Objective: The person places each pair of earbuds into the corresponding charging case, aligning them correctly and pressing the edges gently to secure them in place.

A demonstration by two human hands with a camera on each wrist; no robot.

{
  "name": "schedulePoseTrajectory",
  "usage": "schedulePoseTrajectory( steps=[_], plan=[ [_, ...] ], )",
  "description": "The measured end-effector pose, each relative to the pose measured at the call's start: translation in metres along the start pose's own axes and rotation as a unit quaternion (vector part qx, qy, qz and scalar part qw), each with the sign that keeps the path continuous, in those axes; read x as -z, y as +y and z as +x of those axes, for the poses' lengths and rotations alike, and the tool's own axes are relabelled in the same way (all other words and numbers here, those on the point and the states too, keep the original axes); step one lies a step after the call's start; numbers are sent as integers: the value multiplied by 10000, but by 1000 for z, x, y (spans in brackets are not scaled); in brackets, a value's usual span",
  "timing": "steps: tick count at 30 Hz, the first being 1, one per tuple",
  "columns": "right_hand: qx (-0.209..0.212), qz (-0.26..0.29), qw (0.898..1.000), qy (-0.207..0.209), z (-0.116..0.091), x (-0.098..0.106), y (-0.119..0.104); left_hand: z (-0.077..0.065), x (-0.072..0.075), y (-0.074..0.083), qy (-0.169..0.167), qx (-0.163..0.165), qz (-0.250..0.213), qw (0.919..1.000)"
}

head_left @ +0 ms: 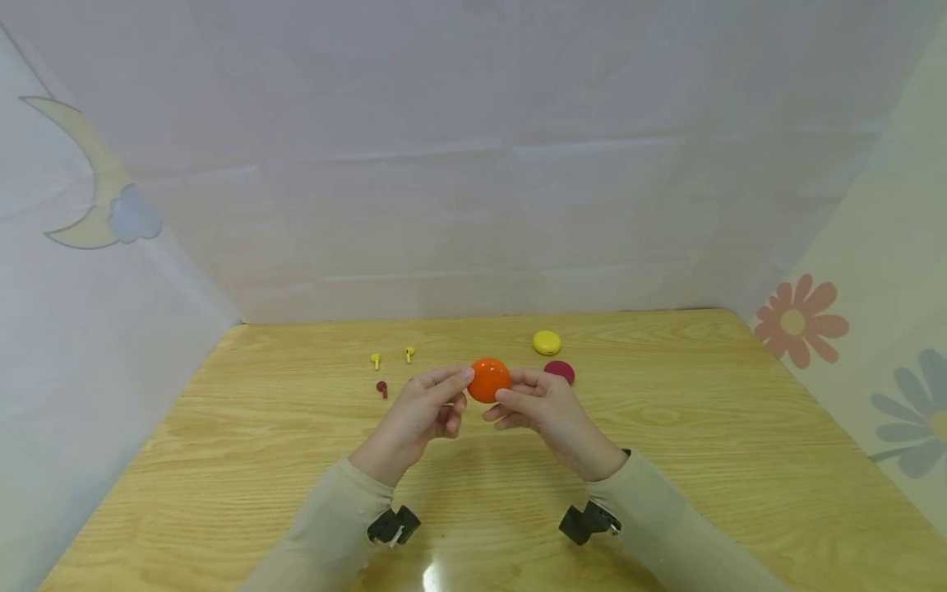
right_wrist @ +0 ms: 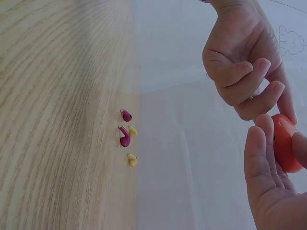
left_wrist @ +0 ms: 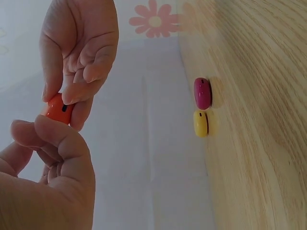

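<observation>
Orange case [head_left: 489,379], edges pinched by left hand [head_left: 417,416] and right hand [head_left: 552,414], hangs above tabletop [head_left: 229,460].

Left hand [head_left: 416,418] is pinching at its fingertips [head_left: 464,376], lower fingers [right_wrist: 240,79] curling in; right hand [head_left: 555,417] is pinching just beside it, kinda mirrored, and both forearms [head_left: 321,518] are slanting in from behind.

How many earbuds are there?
4, on the table beyond the left hand: a left yellow earbud, a right yellow earbud, a nearby magenta earbud, plus a second magenta earbud, clear only in the right wrist view. Any inside the orange case would be hidden.
</observation>
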State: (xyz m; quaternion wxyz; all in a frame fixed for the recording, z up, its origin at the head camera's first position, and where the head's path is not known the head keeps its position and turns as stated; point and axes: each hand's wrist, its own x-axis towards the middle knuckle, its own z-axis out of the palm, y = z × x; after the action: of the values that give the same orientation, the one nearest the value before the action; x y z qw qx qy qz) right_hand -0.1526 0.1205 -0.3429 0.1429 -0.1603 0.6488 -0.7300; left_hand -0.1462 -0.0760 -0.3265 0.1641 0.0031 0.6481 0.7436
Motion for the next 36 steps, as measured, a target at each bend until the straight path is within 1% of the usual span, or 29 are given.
schedulePoseTrajectory(
  steps=[6,11,15,18,24,27,33,36],
  plan=[
    [6,-53,10000,52,-1,3,-1,0,-2,-3,9,3,197,9998],
    [34,-138,9998,115,-4,6,-3,-1,-5,-7,-46,-17,471,9989],
    [-15,-236,9996,139,-6,10,-4,-1,-10,-10,6,-83,652,9978],
    [-78,-314,9994,117,-8,12,-5,0,-14,-13,114,-165,747,9970],
    [-189,-499,9984,175,-12,15,-8,0,-20,-17,235,-260,779,9963],
    [-156,-613,9977,223,-14,18,-9,0,-22,-18,207,-258,799,9963],
    [50,-819,9964,221,-18,26,-9,2,-25,-22,110,-191,801,9965],
    [-1,-903,9956,259,-19,31,-8,3,-28,-23,68,-131,774,9969]
  ],
)
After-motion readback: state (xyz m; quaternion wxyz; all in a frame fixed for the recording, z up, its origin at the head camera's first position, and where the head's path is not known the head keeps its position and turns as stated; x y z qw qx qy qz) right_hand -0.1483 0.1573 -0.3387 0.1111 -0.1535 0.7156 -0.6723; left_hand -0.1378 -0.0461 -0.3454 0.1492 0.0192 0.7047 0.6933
